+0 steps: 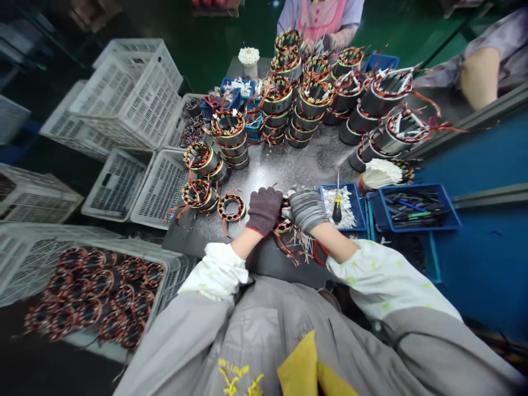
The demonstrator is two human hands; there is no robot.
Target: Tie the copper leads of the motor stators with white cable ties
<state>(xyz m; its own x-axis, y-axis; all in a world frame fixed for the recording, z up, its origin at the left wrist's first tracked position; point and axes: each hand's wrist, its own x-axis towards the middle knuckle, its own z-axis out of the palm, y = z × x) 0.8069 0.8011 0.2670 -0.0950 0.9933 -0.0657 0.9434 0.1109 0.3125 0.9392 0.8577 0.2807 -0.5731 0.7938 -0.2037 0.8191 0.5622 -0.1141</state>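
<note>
My left hand (pixel 265 210), in a dark purple knit glove, is closed over the left side of a wound motor stator (pixel 284 225). In a grey knit glove, my right hand (pixel 308 210) grips the stator's right side. Most of the stator is hidden under both gloves; orange wires and copper winding show between and below them. Thin white strips (pixel 304 242) lie on the table beneath my right wrist, near a red-handled tool (pixel 319 253). Left of my left hand sits another short stator (pixel 231 208), lying with its ring facing up.
Stacked stators (pixel 311 104) stand across the table's far side. At right are a blue tray (pixel 363 220) of white pieces with a yellow-black screwdriver (pixel 337 206), and a blue bin (pixel 456 220) of dark strips. White crates (pixel 160 187) flank the left. A co-worker (pixel 322 16) works opposite.
</note>
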